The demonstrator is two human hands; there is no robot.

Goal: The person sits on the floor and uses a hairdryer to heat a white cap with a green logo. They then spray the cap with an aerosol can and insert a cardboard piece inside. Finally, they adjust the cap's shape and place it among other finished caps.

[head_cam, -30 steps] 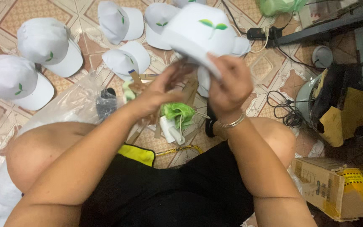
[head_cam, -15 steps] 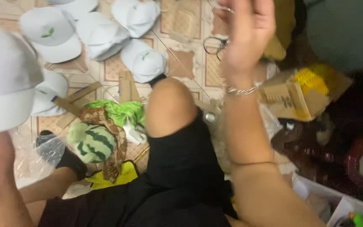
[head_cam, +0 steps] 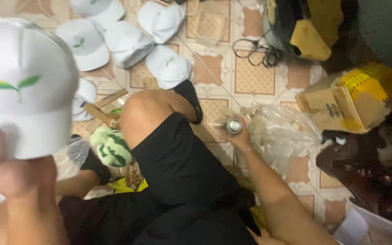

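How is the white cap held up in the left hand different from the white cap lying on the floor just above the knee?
The held cap is lifted close to the camera in the left hand, so it looks far larger; the floor cap lies on the tiles, untouched. The held cap shows its green leaf mark big and clear; the floor cap's mark is tiny and faint. Both are white caps with a green mark.

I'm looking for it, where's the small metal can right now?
In the head view, the small metal can is right of centre, in the right hand, over the tiled floor beside the clear plastic bag.
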